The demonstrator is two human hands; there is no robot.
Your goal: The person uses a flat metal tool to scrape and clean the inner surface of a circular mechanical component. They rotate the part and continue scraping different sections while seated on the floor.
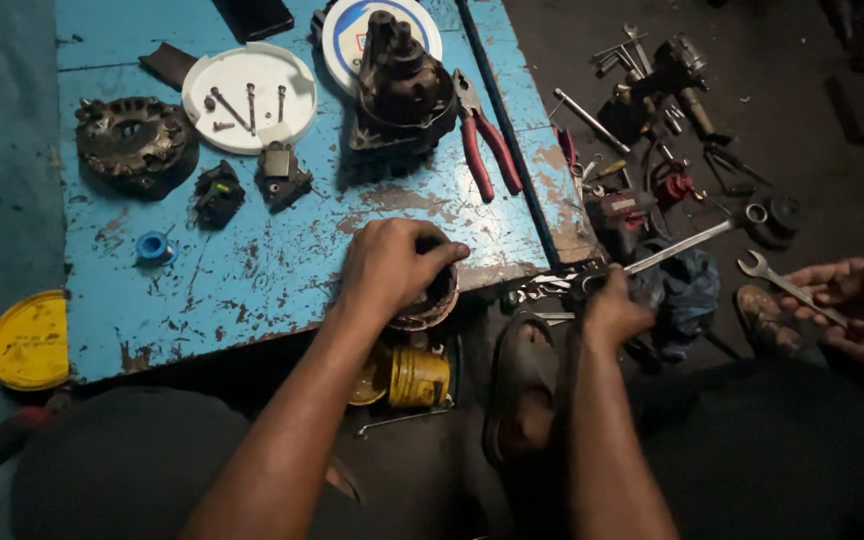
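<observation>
— Blue table, paint chipped, its near edge right over the knees. What has the left hand got?

— It's closed over a round metal part at that edge; most of the part is hidden.

— And the right hand?

— Fisted round a long wrench past the table's corner, above the dim, tool-strewn floor. Another person's hand holds a spanner.

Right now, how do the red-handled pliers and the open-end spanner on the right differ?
The red-handled pliers lie untouched on the blue table; the open-end spanner is held in another person's hands over the dark floor. The pliers have red grips and two handles; the spanner is one bare silver bar. Both are metal hand tools, lying at a slant.
</observation>
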